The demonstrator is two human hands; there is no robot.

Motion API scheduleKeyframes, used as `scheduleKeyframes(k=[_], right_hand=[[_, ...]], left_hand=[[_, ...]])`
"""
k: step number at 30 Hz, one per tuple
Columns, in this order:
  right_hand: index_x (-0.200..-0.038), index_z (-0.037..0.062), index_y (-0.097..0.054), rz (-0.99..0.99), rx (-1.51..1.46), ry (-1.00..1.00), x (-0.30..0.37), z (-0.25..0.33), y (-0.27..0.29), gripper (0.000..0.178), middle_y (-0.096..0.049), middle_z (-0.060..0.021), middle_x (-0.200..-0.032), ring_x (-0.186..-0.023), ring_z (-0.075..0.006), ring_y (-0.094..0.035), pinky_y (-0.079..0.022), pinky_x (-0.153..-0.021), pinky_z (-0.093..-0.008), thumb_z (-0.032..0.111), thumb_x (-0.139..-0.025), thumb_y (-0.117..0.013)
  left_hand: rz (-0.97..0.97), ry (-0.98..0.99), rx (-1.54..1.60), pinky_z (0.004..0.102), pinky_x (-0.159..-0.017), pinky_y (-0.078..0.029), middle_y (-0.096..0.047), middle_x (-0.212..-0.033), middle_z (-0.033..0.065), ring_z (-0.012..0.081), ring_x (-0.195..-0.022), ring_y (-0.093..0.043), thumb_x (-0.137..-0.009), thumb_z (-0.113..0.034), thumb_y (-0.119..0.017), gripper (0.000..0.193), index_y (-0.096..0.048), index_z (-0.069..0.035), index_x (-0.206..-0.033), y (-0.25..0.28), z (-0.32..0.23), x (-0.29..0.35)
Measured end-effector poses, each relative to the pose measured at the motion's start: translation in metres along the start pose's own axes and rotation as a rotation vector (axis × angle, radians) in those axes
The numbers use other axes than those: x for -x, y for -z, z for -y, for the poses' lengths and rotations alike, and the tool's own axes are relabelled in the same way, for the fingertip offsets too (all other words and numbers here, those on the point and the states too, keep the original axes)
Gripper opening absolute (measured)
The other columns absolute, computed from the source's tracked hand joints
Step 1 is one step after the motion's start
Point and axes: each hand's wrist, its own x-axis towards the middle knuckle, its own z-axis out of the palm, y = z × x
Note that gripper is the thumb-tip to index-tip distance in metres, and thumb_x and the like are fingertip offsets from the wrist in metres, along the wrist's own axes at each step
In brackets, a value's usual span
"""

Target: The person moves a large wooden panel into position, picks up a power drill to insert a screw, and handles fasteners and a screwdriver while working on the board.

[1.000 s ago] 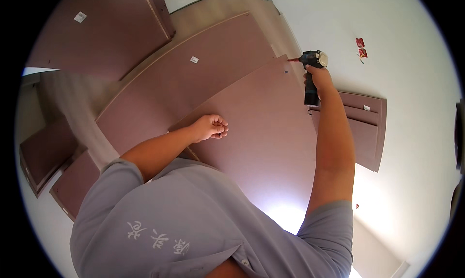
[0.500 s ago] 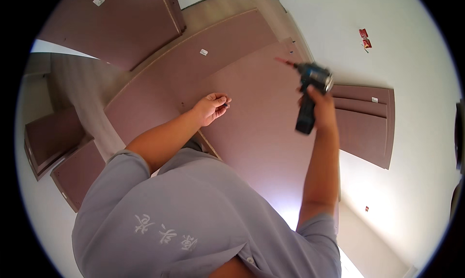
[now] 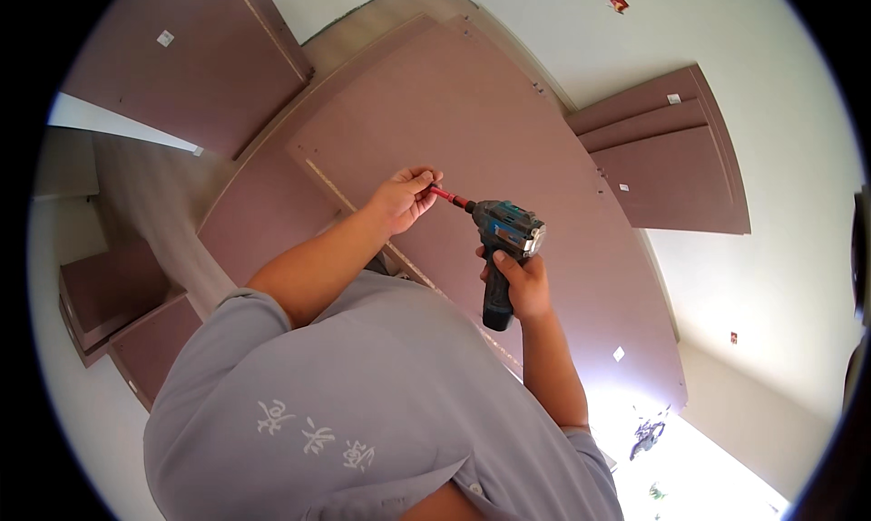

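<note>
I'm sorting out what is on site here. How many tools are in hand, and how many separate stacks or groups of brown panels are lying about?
Cordless drivers, gripped by the right hand: 1
Brown panel groups: 4 (big panel, top left, right stack, lower left)
Total: 5

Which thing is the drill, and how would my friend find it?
Start at the big reddish-brown board lying flat in the middle. Above it, the right hand grips a dark drill with a blue body. Its red bit points to the left hand; nothing else nearby is blue.
</note>
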Motion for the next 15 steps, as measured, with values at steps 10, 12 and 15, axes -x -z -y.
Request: scheduleKeyframes(k=[10, 12, 15], right_hand=[[-0.135, -0.0028, -0.060, -0.072, -0.067, 0.065, 0.034, -0.020, 0.004, 0.040, -0.072, -0.0127, -0.115, -0.084, -0.0188, -0.067, -0.057, -0.078, -0.0346, 0.013, -0.099, -0.065], [-0.134, -0.0020, -0.060, -0.056, -0.105, 0.052, 0.031, -0.021, 0.000, 0.040, -0.072, -0.0127, -0.113, -0.082, -0.0183, -0.068, -0.057, -0.076, -0.0337, 0.015, -0.099, -0.065], [-0.134, -0.0005, -0.061, -0.042, -0.147, -0.011, 0.027, -0.025, 0.003, 0.039, -0.072, -0.0123, -0.112, -0.082, -0.0179, -0.068, -0.057, -0.074, -0.0330, 0.015, -0.098, -0.065]], left_hand=[[-0.041, 0.021, -0.114, 0.0247, -0.084, -0.060, -0.072, -0.107, 0.0025, 0.0124, -0.095, -0.068, -0.105, -0.011, -0.062, 0.010, -0.065, -0.010, -0.115, -0.001, 0.008, 0.005], [-0.041, 0.041, -0.126, 0.0255, -0.084, -0.060, -0.072, -0.107, 0.0025, 0.0126, -0.095, -0.068, -0.106, -0.011, -0.062, 0.010, -0.065, -0.009, -0.115, -0.003, 0.007, 0.010], [-0.029, 0.100, -0.112, 0.0275, -0.083, -0.061, -0.072, -0.107, 0.0024, 0.0129, -0.095, -0.069, -0.106, -0.010, -0.061, 0.011, -0.066, -0.010, -0.116, -0.010, 0.014, 0.018]])
